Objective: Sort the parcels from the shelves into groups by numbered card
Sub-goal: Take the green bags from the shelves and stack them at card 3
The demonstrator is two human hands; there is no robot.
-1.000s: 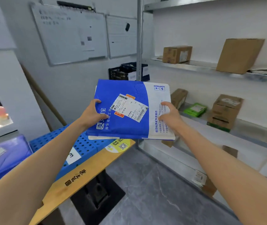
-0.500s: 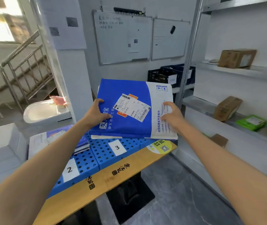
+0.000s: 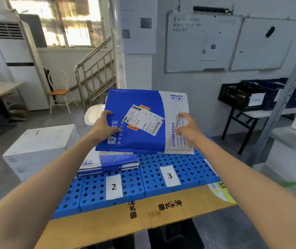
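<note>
Left hand [image 3: 106, 127] and right hand [image 3: 188, 127] gripping blue parcel [image 3: 136, 103], above card 3 [image 3: 169, 175]

A blue-and-white parcel [image 3: 143, 139] with a white label is held in the air, tilted up at its far edge. The left hand [image 3: 106, 126] grips its blue side and the right hand [image 3: 188, 128] its white side. Under its left part, a stack [image 3: 111, 163] of similar parcels lies flat behind card 2 [image 3: 114, 186]. Card 3 [image 3: 169, 175] lies just to the right.

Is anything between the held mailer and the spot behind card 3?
Nothing visible. The blue mailer hangs over the perforated board behind card 3, bare where it shows; the mailer stack lies left, behind card 2.
</note>
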